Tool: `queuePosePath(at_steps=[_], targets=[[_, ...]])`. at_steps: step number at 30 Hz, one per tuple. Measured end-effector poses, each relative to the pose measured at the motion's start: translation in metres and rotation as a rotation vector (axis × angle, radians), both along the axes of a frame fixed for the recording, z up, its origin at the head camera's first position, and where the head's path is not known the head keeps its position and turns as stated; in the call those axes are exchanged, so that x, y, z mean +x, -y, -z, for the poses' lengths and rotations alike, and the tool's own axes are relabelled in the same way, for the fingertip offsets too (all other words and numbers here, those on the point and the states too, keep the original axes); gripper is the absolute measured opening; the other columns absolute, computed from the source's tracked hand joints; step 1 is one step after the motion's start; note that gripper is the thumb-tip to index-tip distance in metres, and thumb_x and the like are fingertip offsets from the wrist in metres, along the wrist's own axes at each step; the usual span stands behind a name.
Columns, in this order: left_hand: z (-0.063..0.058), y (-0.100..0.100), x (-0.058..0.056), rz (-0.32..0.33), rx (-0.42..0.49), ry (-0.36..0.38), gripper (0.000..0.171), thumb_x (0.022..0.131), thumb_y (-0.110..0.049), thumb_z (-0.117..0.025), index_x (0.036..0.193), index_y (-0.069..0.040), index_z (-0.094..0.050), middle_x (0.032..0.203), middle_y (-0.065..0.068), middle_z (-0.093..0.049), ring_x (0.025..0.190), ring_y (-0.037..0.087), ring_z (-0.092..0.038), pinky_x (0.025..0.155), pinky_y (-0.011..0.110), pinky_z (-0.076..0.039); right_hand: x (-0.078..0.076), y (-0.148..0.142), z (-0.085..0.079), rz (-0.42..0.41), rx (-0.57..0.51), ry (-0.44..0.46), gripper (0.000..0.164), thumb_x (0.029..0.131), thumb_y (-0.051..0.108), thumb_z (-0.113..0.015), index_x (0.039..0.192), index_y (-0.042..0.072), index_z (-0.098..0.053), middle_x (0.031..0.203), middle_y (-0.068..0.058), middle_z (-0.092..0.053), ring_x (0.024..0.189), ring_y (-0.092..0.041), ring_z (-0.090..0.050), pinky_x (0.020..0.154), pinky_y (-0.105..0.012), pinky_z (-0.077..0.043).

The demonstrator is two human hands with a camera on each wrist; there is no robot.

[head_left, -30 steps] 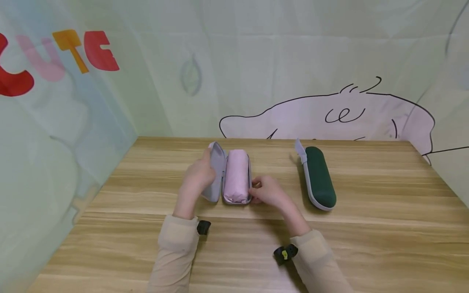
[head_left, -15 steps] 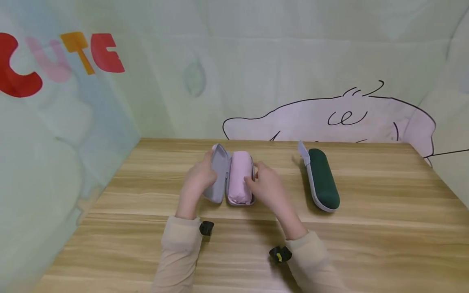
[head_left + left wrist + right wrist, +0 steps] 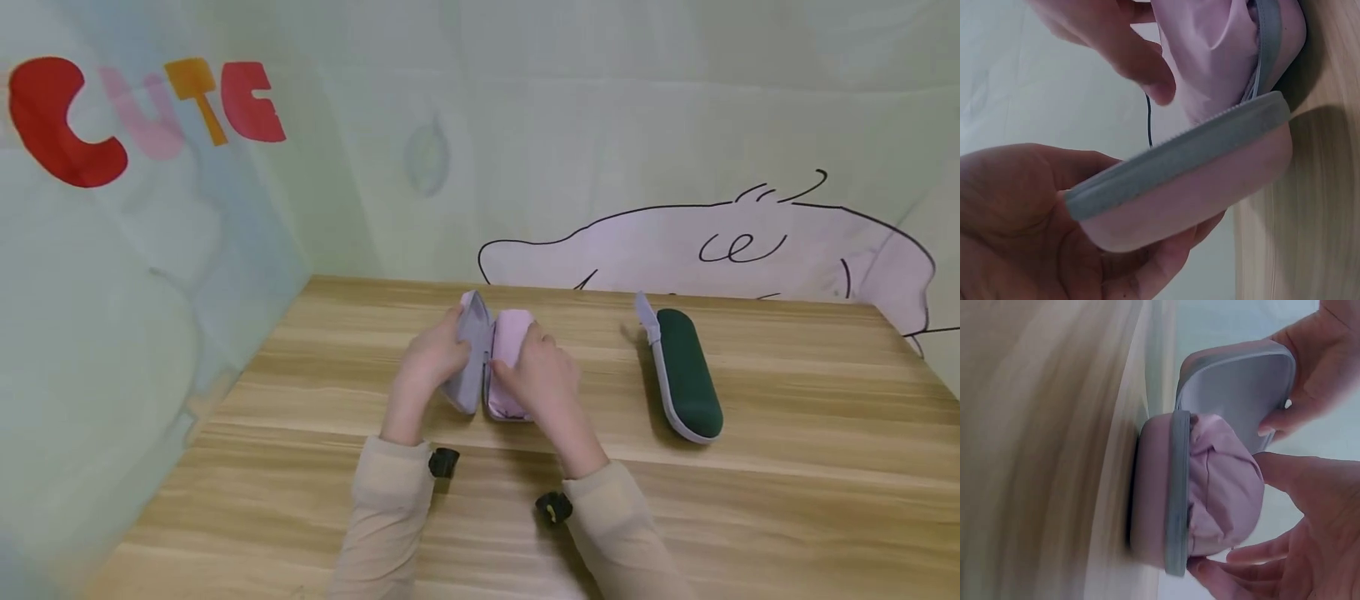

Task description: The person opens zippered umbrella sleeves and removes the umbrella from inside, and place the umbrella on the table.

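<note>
A small pink zip case (image 3: 1159, 494) with grey edging lies unzipped on the table, its lid (image 3: 471, 354) raised at the left. My left hand (image 3: 435, 357) pinches that lid, thumb on the grey inside and fingers behind the pink shell, as the left wrist view shows. In the case's other half sits a cylinder of crinkled pink fabric, which looks like a folded umbrella (image 3: 1225, 487). My right hand (image 3: 546, 375) grips it from above, thumb on one side and fingers on the other. The right hand hides much of the umbrella in the head view.
To the right a closed dark green case (image 3: 688, 375) with a light grey edge and strap (image 3: 647, 317) lies on the wood-grain table (image 3: 810, 500). A printed cloth backdrop (image 3: 375, 167) stands along the table's back and left edges.
My right hand has moved from the case's right edge up over the folded umbrella and now grips it. The left hand stays on the lid. The head view has shifted slightly.
</note>
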State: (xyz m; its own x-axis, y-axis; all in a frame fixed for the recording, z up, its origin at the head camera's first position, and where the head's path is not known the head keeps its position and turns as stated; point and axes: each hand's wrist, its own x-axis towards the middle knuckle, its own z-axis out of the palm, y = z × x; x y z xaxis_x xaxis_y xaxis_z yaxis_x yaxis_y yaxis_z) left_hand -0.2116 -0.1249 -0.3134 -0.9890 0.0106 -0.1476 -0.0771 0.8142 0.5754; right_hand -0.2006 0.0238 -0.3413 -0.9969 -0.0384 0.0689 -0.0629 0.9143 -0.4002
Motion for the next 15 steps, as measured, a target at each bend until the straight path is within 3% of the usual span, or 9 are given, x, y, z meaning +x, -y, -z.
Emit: queuePosePath(at_steps=[4, 15], targets=[[-0.001, -0.002, 0.002, -0.002, 0.003, -0.008, 0.065, 0.094, -0.016, -0.044, 0.154, -0.012, -0.021, 0.136, 0.027, -0.052, 0.092, 0.034, -0.063, 0.064, 0.037, -0.055, -0.004, 0.006, 0.001, 0.016, 0.021, -0.001, 0.079, 0.083, 0.049, -0.069, 0.132, -0.007, -0.044, 0.103, -0.022, -0.063, 0.086, -0.033, -0.065, 0.065, -0.042, -0.052], [-0.002, -0.002, 0.004, -0.01, 0.0, -0.02, 0.064, 0.093, -0.014, -0.045, 0.153, -0.011, -0.023, 0.133, 0.026, -0.055, 0.091, 0.034, -0.064, 0.062, 0.035, -0.054, -0.014, 0.015, 0.009, 0.001, 0.076, 0.054, 0.091, 0.08, 0.052, -0.069, 0.139, -0.008, -0.035, 0.118, -0.027, -0.056, 0.096, -0.036, -0.063, 0.073, -0.045, -0.053]])
